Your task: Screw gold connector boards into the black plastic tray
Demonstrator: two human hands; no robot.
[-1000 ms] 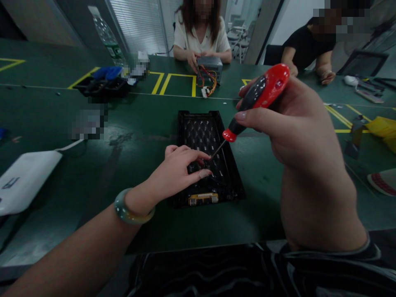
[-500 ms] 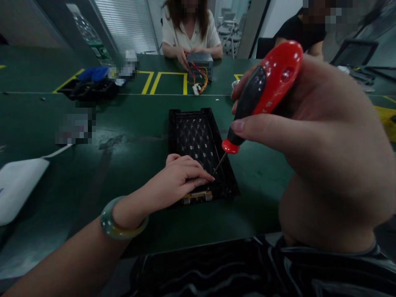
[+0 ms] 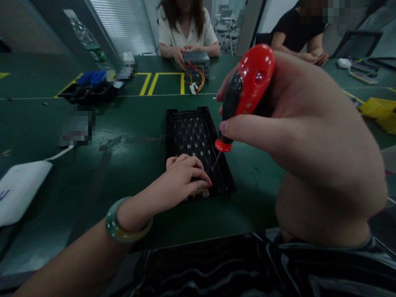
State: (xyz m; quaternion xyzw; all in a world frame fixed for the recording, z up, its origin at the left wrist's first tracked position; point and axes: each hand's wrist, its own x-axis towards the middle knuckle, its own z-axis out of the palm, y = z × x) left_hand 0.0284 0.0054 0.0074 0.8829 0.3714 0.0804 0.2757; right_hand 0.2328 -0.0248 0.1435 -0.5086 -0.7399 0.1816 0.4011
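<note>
My right hand [image 3: 297, 123] is closed round the red and black handle of a screwdriver [image 3: 244, 93], whose thin shaft points down at the black casing panel [image 3: 190, 132]. The tip ends close to the fingers of my left hand [image 3: 185, 173], near the panel's near right part. That left hand lies over the near end of the panel, thumb and forefinger drawn together. What they pinch, if anything, is hidden. Partly under the fingers shows a small orange-brown circuit board [image 3: 204, 192] at the panel's near edge. The panel lies flat with its ribbed inside facing up.
Across the green table [image 3: 136, 136], a person handles a grey power supply [image 3: 197, 62] with coloured cables. A black tray [image 3: 89, 91] with blue items and a bottle [image 3: 86, 39] stand back left. A white device [image 3: 23, 192] lies left, a yellow item [image 3: 379, 112] right.
My right hand and the screwdriver have shifted slightly left. My left fingers have slid a little nearer the panel's near edge, covering more of the circuit board. The view has turned slightly.
</note>
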